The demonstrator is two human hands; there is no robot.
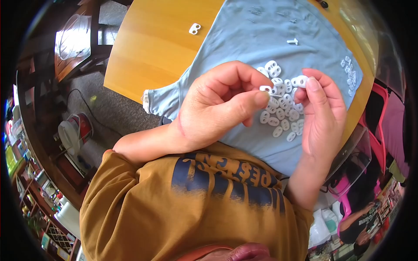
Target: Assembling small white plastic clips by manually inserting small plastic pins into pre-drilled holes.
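My left hand [217, 102] pinches a small white oval piece with holes [266, 88] between thumb and forefinger. A thin pale sliver sticks out beside it toward the right; I cannot make out what it is. In my right hand [324, 106], thumb and fingertips close on another white two-holed oval piece [299, 81]. The two pieces are held apart, a short gap between them. Below and behind them, a loose pile of similar white two-holed ovals [281, 114] lies on a light blue cloth [257, 48]. My fingers hide part of the pile.
The cloth covers much of a wooden table [152, 48]. A white two-holed piece [195, 28] lies on bare wood. Farther back on the cloth is a small white T-shaped piece [293, 41]. More small white pieces [349, 74] sit near the right edge. A pink-framed chair [378, 139] stands at right.
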